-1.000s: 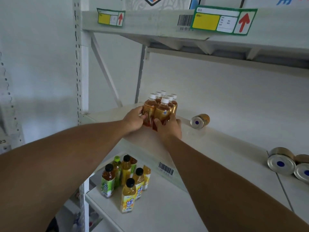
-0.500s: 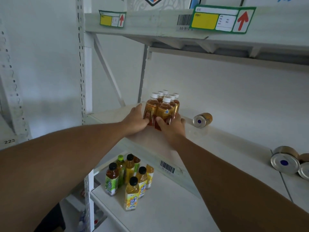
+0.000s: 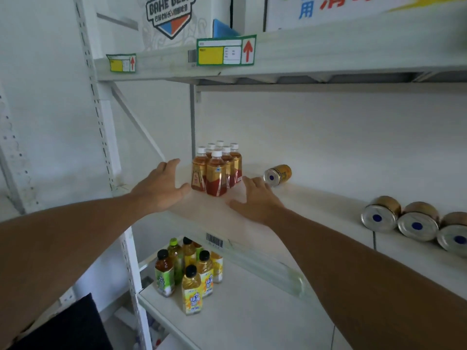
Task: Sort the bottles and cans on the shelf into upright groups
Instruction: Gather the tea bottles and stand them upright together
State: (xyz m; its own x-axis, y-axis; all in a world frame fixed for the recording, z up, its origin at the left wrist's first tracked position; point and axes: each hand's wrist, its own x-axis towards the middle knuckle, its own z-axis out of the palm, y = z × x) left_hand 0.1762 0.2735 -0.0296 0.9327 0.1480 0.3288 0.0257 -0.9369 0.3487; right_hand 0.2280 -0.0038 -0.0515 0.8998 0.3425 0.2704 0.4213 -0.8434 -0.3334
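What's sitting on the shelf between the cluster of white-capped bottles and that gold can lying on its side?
In the head view, only the right hand reaches into that stretch, its fingertips between the white-capped bottles and the tipped gold can. Otherwise the shelf is bare there.

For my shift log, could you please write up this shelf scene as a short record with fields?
left hand: open, beside the bottle group, not gripping
right hand: open, flat on the middle shelf
white-capped bottles: upright cluster at the shelf's left end
single can: on its side, right of the cluster
three cans: on their sides, far right
lower shelf bottles: upright group, dark and green caps
remaining: cans not yet upright
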